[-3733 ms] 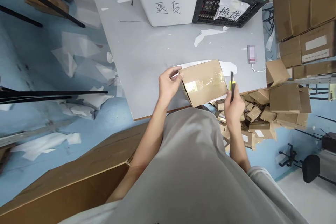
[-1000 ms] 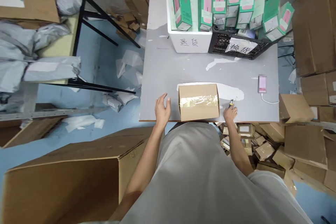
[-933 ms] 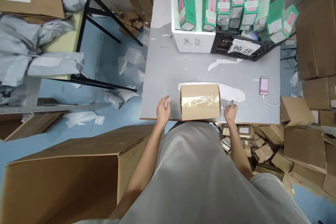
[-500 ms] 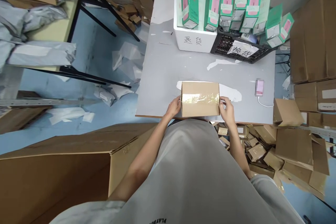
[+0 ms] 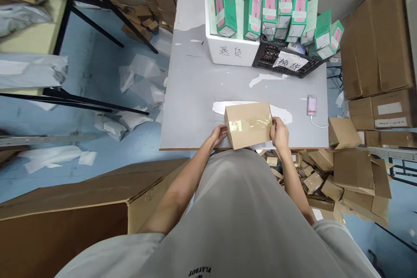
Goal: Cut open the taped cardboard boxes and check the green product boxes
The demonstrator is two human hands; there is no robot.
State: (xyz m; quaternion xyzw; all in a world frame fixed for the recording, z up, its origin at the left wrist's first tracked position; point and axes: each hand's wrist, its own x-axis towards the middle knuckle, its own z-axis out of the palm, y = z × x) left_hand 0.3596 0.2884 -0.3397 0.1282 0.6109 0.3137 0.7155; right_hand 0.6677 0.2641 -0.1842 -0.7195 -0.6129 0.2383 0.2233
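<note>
A brown cardboard box (image 5: 249, 124) sealed with clear tape sits at the near edge of the grey table (image 5: 195, 95), turned slightly askew. My left hand (image 5: 219, 132) grips its left end with curled fingers. My right hand (image 5: 279, 129) clasps its right end. The box rests partly on a white paper sheet (image 5: 221, 106). The knife seen earlier is out of sight.
A phone (image 5: 312, 105) on a white cable lies at the table's right. A white foam bin (image 5: 230, 47) and a black crate (image 5: 286, 58) with green-pink cartons stand at the back. Small boxes (image 5: 325, 173) are piled on the floor right; a large carton (image 5: 65, 221) is near left.
My right hand put the knife down by the box. Both hands then closed on the box's ends, and the box has turned a little askew at the table's near edge.
</note>
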